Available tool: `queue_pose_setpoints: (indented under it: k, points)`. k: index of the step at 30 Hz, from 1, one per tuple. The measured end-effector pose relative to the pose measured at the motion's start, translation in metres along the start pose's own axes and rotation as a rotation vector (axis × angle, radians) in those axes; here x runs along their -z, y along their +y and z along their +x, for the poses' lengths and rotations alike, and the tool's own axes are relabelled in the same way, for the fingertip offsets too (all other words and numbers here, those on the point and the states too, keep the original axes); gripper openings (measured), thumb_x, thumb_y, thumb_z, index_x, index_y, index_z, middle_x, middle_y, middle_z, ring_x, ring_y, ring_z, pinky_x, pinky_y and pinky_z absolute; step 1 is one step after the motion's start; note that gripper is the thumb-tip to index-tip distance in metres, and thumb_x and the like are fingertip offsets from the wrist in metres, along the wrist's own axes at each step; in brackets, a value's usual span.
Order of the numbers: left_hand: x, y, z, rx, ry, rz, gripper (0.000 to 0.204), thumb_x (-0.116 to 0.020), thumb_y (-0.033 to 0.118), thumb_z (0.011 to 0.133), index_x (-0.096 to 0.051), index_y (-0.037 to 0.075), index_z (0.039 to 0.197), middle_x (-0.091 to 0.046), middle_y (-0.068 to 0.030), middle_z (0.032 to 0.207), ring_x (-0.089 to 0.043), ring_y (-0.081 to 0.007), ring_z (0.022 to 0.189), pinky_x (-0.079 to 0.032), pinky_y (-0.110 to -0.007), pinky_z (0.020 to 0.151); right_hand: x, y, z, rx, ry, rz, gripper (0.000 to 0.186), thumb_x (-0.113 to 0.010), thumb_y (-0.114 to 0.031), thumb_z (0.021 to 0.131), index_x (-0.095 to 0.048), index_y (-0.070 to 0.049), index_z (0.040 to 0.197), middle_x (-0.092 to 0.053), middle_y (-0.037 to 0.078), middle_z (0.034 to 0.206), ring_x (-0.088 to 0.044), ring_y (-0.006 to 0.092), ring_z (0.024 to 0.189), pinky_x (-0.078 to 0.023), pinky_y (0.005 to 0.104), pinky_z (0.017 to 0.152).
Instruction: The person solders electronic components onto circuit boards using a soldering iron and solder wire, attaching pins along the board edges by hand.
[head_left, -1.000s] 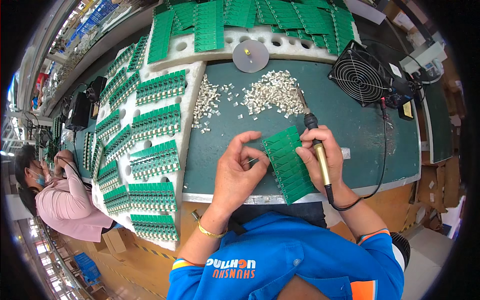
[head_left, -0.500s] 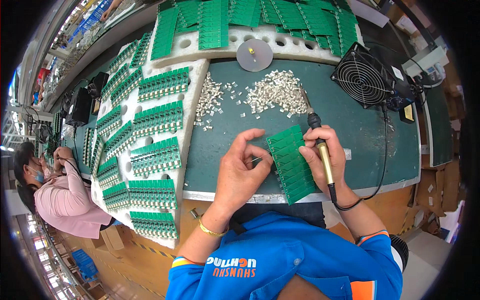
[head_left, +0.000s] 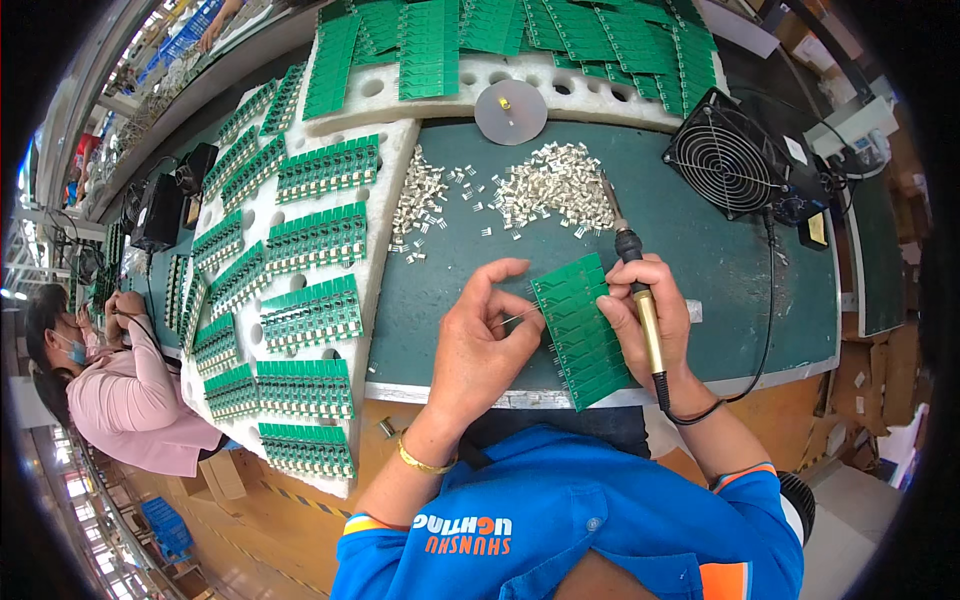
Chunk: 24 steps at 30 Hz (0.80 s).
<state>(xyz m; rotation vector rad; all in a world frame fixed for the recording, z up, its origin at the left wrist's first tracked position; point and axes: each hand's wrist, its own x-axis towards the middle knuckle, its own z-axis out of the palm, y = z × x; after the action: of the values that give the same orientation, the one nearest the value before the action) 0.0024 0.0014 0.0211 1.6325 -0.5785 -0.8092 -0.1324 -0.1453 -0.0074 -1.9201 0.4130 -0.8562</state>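
Note:
My left hand [head_left: 482,340] pinches a thin wire [head_left: 517,317] beside the left edge of a green circuit board panel [head_left: 580,340], where a row of small pins sticks out. My right hand [head_left: 652,330] grips the panel with its thumb on the face and also holds a soldering iron [head_left: 650,330] with a brass-coloured handle, tip pointing away from me. Beyond the iron's tip lie piles of small white connectors [head_left: 545,195], with a second pile [head_left: 415,200] to the left.
White foam boards [head_left: 340,250] carry rows of assembled boards at left and stacked bare panels [head_left: 430,45] at the back. A grey disc [head_left: 510,112], a black fan [head_left: 720,155] and cables are on the bench [head_left: 770,300]. A co-worker [head_left: 140,390] sits at left.
Since a second ago, both my hands, the panel and the iron have shifted slightly to the right. My grips look the same.

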Motion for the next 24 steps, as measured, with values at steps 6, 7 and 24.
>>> queue_pose_setpoints:
  k: [6,7,24]
  points:
    - [0.000,0.004,-0.001,0.010,-0.001,0.001,0.049,-0.065,-0.005,0.080,-0.051,0.002,0.127,-0.065,0.0039,0.081,-0.037,0.0041,0.058,-0.028,-0.014,0.050,0.000,-0.001,0.000,0.003,0.001,-0.008,0.024,-0.069,0.001,0.082,-0.056,-0.005,0.101,-0.050,0.006,0.083,-0.051,0.0135,0.069,-0.043,0.0254,0.060]
    - [0.000,0.004,-0.001,0.001,-0.002,0.022,0.049,-0.064,-0.005,0.080,-0.051,0.002,0.127,-0.065,0.0039,0.081,-0.037,0.0041,0.058,-0.028,-0.014,0.050,0.000,-0.002,0.000,0.004,0.004,-0.012,0.025,-0.069,0.002,0.082,-0.056,-0.005,0.101,-0.050,0.006,0.083,-0.051,0.0139,0.069,-0.043,0.0257,0.060]
    - [0.000,-0.008,-0.002,-0.022,-0.013,-0.069,0.050,-0.067,-0.003,0.082,-0.050,0.002,0.128,-0.067,0.0021,0.082,-0.036,0.0025,0.056,-0.030,-0.016,0.049,0.002,-0.005,0.002,0.012,-0.030,-0.087,0.025,-0.067,0.003,0.082,-0.055,-0.006,0.102,-0.050,0.008,0.084,-0.053,0.0173,0.070,-0.044,0.0284,0.062]
